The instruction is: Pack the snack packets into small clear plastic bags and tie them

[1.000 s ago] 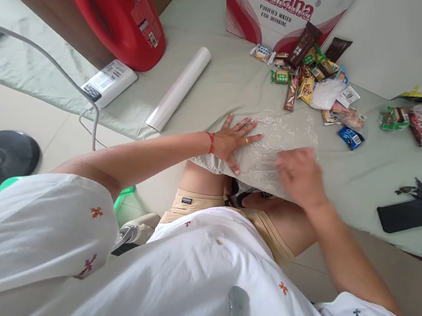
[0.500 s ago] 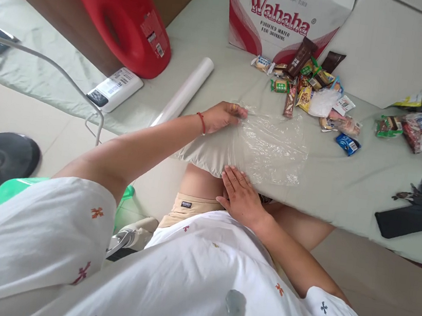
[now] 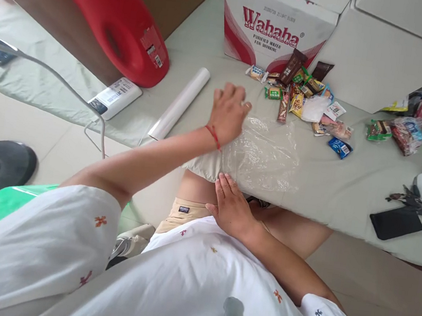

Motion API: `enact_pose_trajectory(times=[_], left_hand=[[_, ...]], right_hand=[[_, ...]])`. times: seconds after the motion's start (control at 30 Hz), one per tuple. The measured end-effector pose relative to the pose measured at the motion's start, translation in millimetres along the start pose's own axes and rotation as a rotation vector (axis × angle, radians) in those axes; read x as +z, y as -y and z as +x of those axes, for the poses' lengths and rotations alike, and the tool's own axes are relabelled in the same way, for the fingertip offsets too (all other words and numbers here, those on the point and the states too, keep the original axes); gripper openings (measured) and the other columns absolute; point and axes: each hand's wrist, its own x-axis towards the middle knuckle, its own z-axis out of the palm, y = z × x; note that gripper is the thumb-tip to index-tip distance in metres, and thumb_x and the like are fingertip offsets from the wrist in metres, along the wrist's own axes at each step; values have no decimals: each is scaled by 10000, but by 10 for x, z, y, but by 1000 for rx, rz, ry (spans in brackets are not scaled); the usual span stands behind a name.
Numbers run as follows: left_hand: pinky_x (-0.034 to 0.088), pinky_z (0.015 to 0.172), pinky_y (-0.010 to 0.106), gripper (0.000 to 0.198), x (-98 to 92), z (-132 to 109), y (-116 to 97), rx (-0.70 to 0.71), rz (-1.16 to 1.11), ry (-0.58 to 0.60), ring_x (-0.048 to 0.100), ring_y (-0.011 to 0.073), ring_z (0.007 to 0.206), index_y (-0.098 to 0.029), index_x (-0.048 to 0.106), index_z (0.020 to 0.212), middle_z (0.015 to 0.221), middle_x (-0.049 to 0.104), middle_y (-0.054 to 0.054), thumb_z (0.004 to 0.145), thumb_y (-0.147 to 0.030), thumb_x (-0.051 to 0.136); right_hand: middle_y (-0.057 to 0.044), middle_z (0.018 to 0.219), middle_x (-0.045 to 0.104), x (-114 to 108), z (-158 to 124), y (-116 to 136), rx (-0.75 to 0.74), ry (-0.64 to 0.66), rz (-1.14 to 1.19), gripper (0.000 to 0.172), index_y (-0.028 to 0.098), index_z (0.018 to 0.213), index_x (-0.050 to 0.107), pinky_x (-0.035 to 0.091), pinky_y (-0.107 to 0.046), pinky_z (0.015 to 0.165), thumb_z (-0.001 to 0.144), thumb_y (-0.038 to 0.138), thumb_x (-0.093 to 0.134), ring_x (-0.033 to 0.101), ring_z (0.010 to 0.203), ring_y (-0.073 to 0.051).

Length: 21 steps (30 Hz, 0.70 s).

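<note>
**One wrinkled sheet of clear plastic film [image 3: 268, 152] at the front of the desk [image 3: 331, 189]**

Head view: the film lies at the centre of the frame, full of creases, close to the desk's near edge. The likeliest trouble is bunching: the cloth cover [image 3: 204, 166] is loose and puckered left of the film, so a sideways push could drag cloth and film together. Thin as it looks, the film might also cling to itself and fold over. A tug towards the body could slip it off the desk, since its lower side lies so near that edge.

The film stretches to the right of the left hand [image 3: 229, 111], which is above its upper-left part with the fingers bent and palm down; whether they pinch anything cannot be told, as the back of the hand hides it. The right hand [image 3: 232, 206] is flat, fingers straight and side by side, closed around nothing; its tips reach the film's lower-left corner, so most of the sheet spreads up and to the right of them.

A white roll [image 3: 180, 103] lies left of the left hand. Beyond the film, towards the upper right, wrapped snacks [image 3: 296, 105] are heaped before a printed carton [image 3: 274, 34].
</note>
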Motion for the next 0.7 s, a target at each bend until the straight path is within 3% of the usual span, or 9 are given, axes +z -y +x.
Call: enact_pose_trajectory(times=[0.13, 0.23, 0.33, 0.4, 0.47, 0.53, 0.63, 0.7], left_hand=[[388, 1109, 543, 410, 61, -372, -521, 238, 1, 162, 564, 325, 1305, -168, 742, 1123, 1243, 701, 148, 1083, -214, 337], [333, 1217, 583, 473, 316, -422, -625, 141, -31, 158, 499, 332, 1444, -158, 682, 1357, 1478, 642, 160, 1109, -308, 308], [152, 1279, 732, 583, 581, -343, -517, -18, -57, 208, 311, 366, 1608, -196, 513, 1577, 1710, 420, 142, 1121, -466, 271], [93, 1269, 783, 613, 679, -311, -416, 1, -73, 301, 239, 357, 1647, -229, 442, 1633, 1763, 319, 124, 1120, -509, 258], [37, 1269, 795, 609, 699, -319, -320, 62, -81, 343, 186, 331, 1671, -271, 409, 1654, 1786, 264, 90, 1122, -518, 244], [-23, 1265, 801, 602, 673, -346, -221, 90, -77, 305, 158, 315, 1681, -312, 388, 1663, 1792, 247, 60, 1123, -528, 231], [-69, 1249, 819, 612, 638, -372, -53, 55, -66, 243, 211, 319, 1666, -329, 360, 1675, 1781, 276, 58, 1120, -551, 228], [-60, 1248, 825, 620, 643, -373, 44, 42, -63, 259, 241, 324, 1656, -320, 353, 1679, 1778, 281, 57, 1118, -553, 227]], right_hand=[[-289, 1652, 425, -28, 42, 86, 37, 24, 10, 724, -44, 1579, 470, 299, -549, 1334, 1037, 418, 599, 327, 1607, -388], [-298, 1653, 417, -38, 23, 155, 42, 39, 26, 722, -57, 1580, 460, 304, -555, 1331, 1031, 390, 603, 334, 1601, -394], [-247, 1673, 418, -146, -12, 146, -39, 28, 89, 664, 0, 1575, 501, 356, -516, 1316, 1036, 379, 590, 369, 1593, -356], [-182, 1618, 524, -284, -31, 32, -68, -61, 130, 562, 85, 1555, 559, 388, -459, 1303, 1075, 375, 512, 469, 1535, -290], [-143, 1616, 536, -421, -60, -197, 10, -225, 116, 534, 138, 1562, 564, 365, -446, 1316, 1103, 379, 434, 461, 1540, -258], [-152, 1680, 447, -502, -125, -511, 169, -360, 53, 566, 123, 1580, 538, 316, -508, 1331, 1103, 402, 414, 350, 1607, -291], [-183, 1705, 395, -551, -292, -990, 313, -337, 9, 609, 88, 1556, 553, 313, -585, 1308, 1085, 448, 419, 308, 1622, -349], [-182, 1647, 486, -652, -364, -1223, 322, -266, 42, 604, 111, 1483, 626, 373, -555, 1272, 1078, 502, 409, 412, 1566, -343]])
